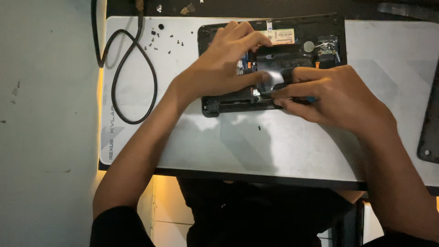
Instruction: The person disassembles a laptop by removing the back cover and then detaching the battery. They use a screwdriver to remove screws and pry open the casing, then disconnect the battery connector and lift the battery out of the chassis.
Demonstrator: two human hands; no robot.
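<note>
A big white mat [274, 146] covers the table. Near its far edge lies an opened black laptop base [320, 32], its long side running left to right along that edge. The cover is already off and the insides show; parts still sit inside. The left hand [219, 68] presses down on it, fingers spread. The right hand [329, 96] pinches a thin blue-tipped tool [311, 99]. Small black screws [162, 39] lie near the far left corner, beside a looped black cable [132, 73].

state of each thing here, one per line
laptop base: cover off, insides exposed
left hand: pressing inside the base
right hand: gripping a thin tool
tool: mostly hidden in the fist
screws: loose on the mat
cable: looped, lying slack
</note>
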